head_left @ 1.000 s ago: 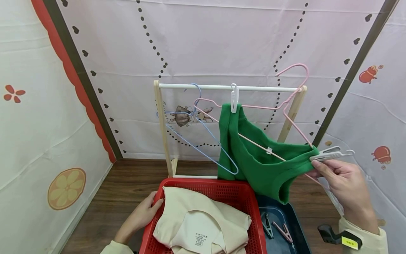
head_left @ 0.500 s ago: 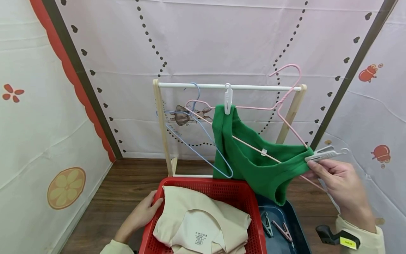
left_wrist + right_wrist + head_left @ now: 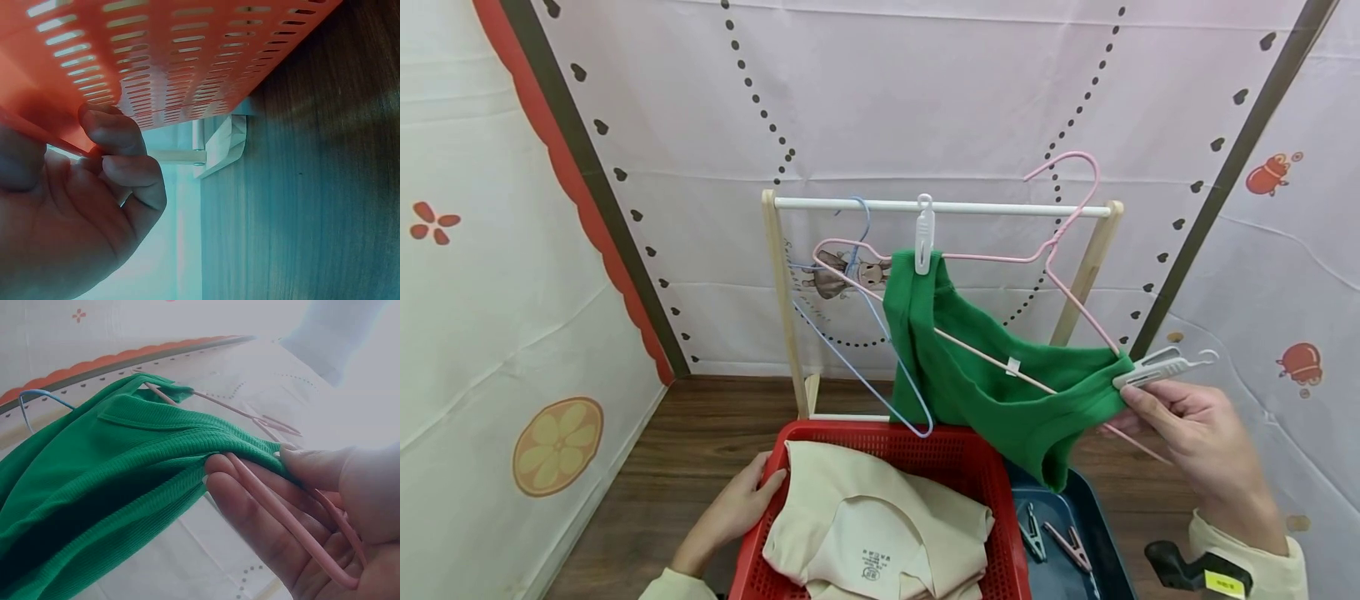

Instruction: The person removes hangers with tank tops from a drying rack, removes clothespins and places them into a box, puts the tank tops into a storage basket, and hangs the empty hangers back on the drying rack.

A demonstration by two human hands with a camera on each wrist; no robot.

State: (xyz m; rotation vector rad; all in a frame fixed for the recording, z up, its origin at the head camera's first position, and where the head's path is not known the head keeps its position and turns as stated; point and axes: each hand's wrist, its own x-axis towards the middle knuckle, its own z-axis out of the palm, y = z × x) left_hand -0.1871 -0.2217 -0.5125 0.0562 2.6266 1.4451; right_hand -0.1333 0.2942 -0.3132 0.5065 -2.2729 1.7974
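Note:
My right hand (image 3: 1202, 442) pinches one shoulder of a green tank top (image 3: 992, 392) together with the end of a pink hanger (image 3: 1000, 258). Beside the fingertips, a white clothespin (image 3: 1161, 367) is clipped on that shoulder. Another white clothespin (image 3: 924, 237) stands upright on the other shoulder. In the right wrist view the hanger's pink wire (image 3: 294, 528) runs across my fingers and palm. My left hand (image 3: 737, 500) grips the left rim of a red basket (image 3: 887, 429), its fingers curled over the edge in the left wrist view.
A cream garment (image 3: 865, 492) lies in the basket. To its right, a blue tray (image 3: 1060, 575) holds a green clothespin (image 3: 1032, 533) and a pink clothespin (image 3: 1071, 550). Behind stands a rack with a white rail (image 3: 1000, 208) and a blue hanger (image 3: 850, 358).
My right hand has moved left, carrying the pink hanger, the tank top and both white clothespins with it. The blue hanger has swung left at its lower end. My left hand stays put.

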